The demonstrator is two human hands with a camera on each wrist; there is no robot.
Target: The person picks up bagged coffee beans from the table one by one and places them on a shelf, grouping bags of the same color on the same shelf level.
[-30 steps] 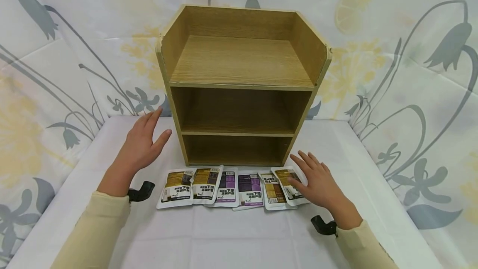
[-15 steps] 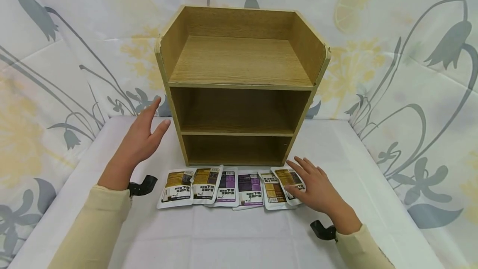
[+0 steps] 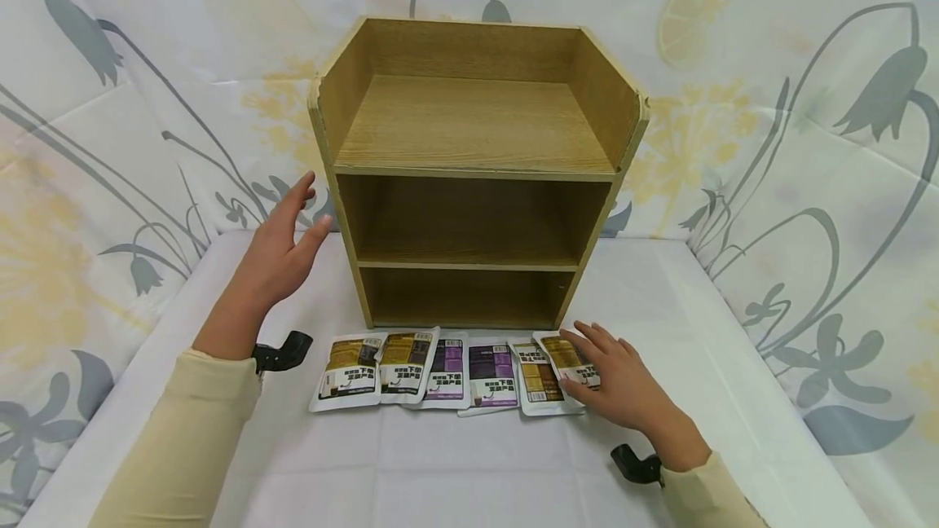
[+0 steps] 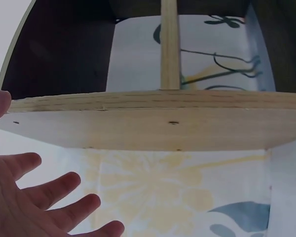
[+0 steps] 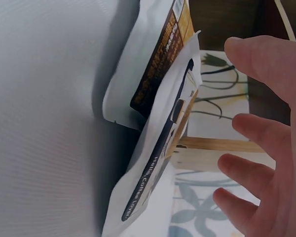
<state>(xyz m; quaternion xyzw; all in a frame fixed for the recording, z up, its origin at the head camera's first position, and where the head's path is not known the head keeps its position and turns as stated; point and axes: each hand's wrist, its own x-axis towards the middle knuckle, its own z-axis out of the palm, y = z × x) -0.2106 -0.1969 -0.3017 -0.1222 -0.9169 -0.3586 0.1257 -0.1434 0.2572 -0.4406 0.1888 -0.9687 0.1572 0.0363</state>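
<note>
Several flat white-edged pouches (image 3: 418, 369) lie in a slightly overlapping row on the white cloth, in brown-gold and purple prints. My right hand (image 3: 623, 381) hovers at the right end, its spread fingers over the rightmost brown-gold pouch (image 3: 555, 349). In the right wrist view that coffee pouch (image 5: 155, 148), printed "Hello, Coffee Lover", leans against another brown pouch (image 5: 155, 74), and the fingers stay apart from both. My left hand (image 3: 275, 263) is raised beside the left side of a wooden shelf unit (image 3: 469, 125), fingers extended and holding nothing; its fingertips come near the unit's side panel (image 4: 172, 126).
The shelf unit stands right behind the pouches, with an open top tray and two compartments (image 3: 465, 218) below. Floral cloth (image 3: 792, 145) hangs at the back and both sides. White cloth (image 3: 469, 471) covers the table in front of the pouches.
My left hand has risen and moved a little farther along the shelf's side. My right hand has shifted slightly left and lower over the rightmost pouch. The pouches have stayed put.
</note>
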